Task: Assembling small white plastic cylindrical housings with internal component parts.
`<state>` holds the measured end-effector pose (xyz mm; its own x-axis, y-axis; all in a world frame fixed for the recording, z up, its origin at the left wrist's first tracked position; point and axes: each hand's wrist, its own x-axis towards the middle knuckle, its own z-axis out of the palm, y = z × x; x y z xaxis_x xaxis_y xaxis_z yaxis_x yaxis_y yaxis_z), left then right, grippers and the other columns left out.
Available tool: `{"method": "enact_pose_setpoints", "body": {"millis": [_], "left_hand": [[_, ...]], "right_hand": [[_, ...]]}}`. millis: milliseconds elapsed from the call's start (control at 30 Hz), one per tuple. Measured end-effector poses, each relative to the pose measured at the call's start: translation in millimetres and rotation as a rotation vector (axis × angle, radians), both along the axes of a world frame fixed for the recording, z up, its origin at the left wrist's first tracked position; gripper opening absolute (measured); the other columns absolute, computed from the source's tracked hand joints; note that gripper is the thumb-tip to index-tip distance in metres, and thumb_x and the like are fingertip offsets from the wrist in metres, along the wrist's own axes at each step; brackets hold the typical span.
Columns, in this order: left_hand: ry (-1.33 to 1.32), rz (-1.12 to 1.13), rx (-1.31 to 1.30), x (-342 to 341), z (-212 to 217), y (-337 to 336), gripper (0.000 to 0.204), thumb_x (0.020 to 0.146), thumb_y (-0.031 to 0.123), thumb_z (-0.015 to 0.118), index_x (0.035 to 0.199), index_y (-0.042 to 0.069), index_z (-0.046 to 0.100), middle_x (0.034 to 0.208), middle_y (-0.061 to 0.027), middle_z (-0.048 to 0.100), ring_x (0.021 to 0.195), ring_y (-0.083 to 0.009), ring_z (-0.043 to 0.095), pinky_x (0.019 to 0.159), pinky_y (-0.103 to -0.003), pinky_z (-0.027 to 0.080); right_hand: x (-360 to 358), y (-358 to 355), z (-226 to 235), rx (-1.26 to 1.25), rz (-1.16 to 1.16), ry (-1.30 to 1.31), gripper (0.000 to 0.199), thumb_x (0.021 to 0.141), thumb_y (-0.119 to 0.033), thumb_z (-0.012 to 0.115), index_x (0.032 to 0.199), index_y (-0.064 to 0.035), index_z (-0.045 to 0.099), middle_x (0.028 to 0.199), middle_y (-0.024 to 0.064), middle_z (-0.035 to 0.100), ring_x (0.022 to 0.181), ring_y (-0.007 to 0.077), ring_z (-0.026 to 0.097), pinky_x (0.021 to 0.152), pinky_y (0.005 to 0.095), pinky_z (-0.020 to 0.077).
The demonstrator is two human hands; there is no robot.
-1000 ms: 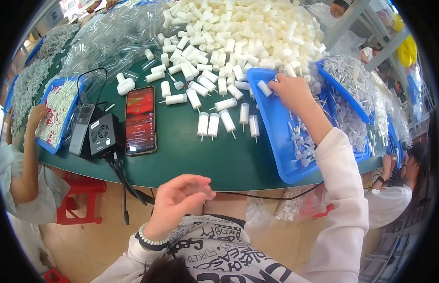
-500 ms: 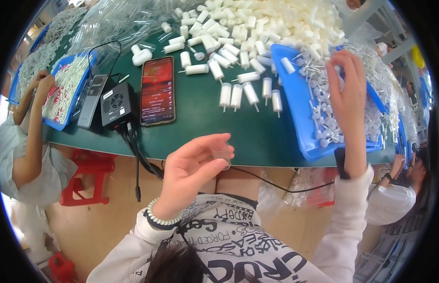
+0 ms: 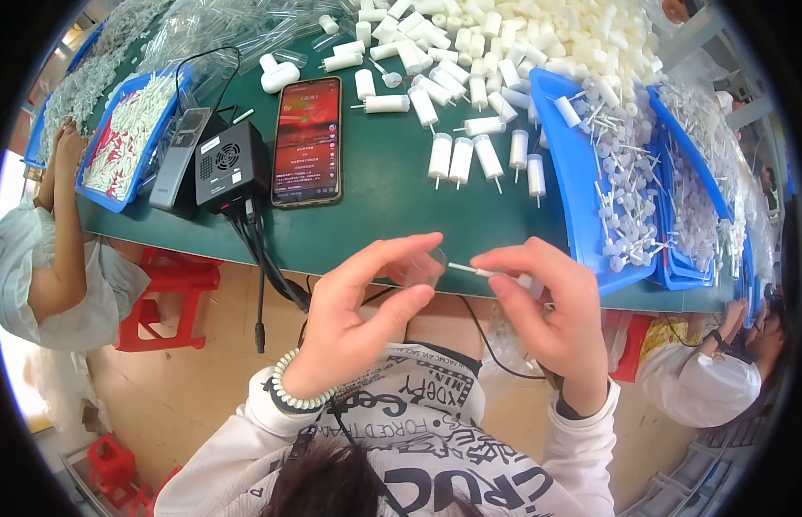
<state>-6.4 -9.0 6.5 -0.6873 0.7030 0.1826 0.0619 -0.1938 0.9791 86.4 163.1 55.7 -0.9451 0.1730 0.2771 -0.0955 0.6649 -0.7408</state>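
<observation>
My left hand (image 3: 366, 314) pinches a small clear plastic cap (image 3: 424, 265) between thumb and fingers, just in front of the table's near edge. My right hand (image 3: 552, 314) holds a small white piece with a thin white stem (image 3: 472, 270) that points left toward the cap. The stem's tip is almost at the cap; whether they touch I cannot tell. Both hands hover above my lap, close together. On the green table (image 3: 375, 228) beyond them stand several finished white cylinders with pins (image 3: 487, 157).
A blue tray (image 3: 582, 207) of small white stemmed pieces sits at the right, more blue trays behind it. A heap of white cylinders (image 3: 522, 43) fills the back. A phone (image 3: 307, 142), black box (image 3: 231, 164) with cables, and a person's arm (image 3: 61, 250) at left.
My right hand came back from the blue tray with a stemmed piece. My left hand rose from my lap and closed on a clear cap. The hands have met at the table's edge.
</observation>
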Motion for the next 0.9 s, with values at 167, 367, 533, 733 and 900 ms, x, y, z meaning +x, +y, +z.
{"method": "enact_pose_setpoints", "body": {"millis": [167, 367, 533, 733, 900], "left_hand": [[-0.116, 0.137, 0.056, -12.5, -7.1, 8.3, 0.036, 0.084, -0.001, 0.052, 0.119, -0.003, 0.044, 0.095, -0.0081, 0.059, 0.087, -0.0134, 0.057, 0.077, -0.025, 0.044], [-0.223, 0.201, 0.103, -21.2, -15.5, 12.6, 0.035, 0.084, 0.004, 0.041, 0.119, -0.001, 0.039, 0.090, -0.0084, 0.053, 0.085, -0.0177, 0.053, 0.077, -0.029, 0.042], [-0.432, 0.112, 0.219, -21.9, -14.3, 6.5, 0.026, 0.082, 0.002, 0.039, 0.107, 0.001, 0.042, 0.077, -0.0033, 0.045, 0.069, -0.0116, 0.045, 0.063, -0.023, 0.039], [-0.466, 0.122, 0.159, -17.6, -16.4, -5.0, 0.015, 0.090, 0.014, 0.043, 0.101, 0.004, 0.044, 0.073, -0.0008, 0.044, 0.065, -0.0084, 0.042, 0.058, -0.021, 0.037], [-0.469, 0.097, 0.170, -14.6, -12.4, -6.4, 0.012, 0.091, 0.012, 0.044, 0.100, 0.004, 0.045, 0.077, -0.0009, 0.047, 0.067, -0.0076, 0.045, 0.061, -0.021, 0.038]], "right_hand": [[-9.8, 2.9, 0.9, -0.086, -0.258, -0.338, 0.012, 0.082, -0.005, 0.053, 0.093, -0.0006, 0.052, 0.068, 0.0122, 0.053, 0.054, 0.0214, 0.050, 0.051, 0.0314, 0.0394], [-102.5, 14.3, -19.5, 0.249, -0.318, -0.051, 0.023, 0.074, -0.012, 0.058, 0.095, -0.0031, 0.056, 0.079, 0.0161, 0.061, 0.075, 0.0317, 0.059, 0.067, 0.0390, 0.0454], [-201.8, 34.2, -28.7, 0.379, -0.459, -0.249, 0.030, 0.067, -0.017, 0.061, 0.096, -0.0090, 0.061, 0.085, 0.0139, 0.064, 0.083, 0.0295, 0.061, 0.074, 0.0374, 0.0479], [-230.4, 63.4, -40.5, 0.386, -0.534, -0.323, 0.029, 0.066, -0.034, 0.062, 0.085, -0.0122, 0.066, 0.090, 0.0117, 0.065, 0.087, 0.0278, 0.061, 0.076, 0.0369, 0.0481], [-248.1, 55.8, -34.0, 0.452, -0.472, -0.321, 0.033, 0.065, -0.034, 0.062, 0.089, -0.0111, 0.065, 0.090, 0.0111, 0.065, 0.086, 0.0278, 0.062, 0.074, 0.0382, 0.0478]]}}
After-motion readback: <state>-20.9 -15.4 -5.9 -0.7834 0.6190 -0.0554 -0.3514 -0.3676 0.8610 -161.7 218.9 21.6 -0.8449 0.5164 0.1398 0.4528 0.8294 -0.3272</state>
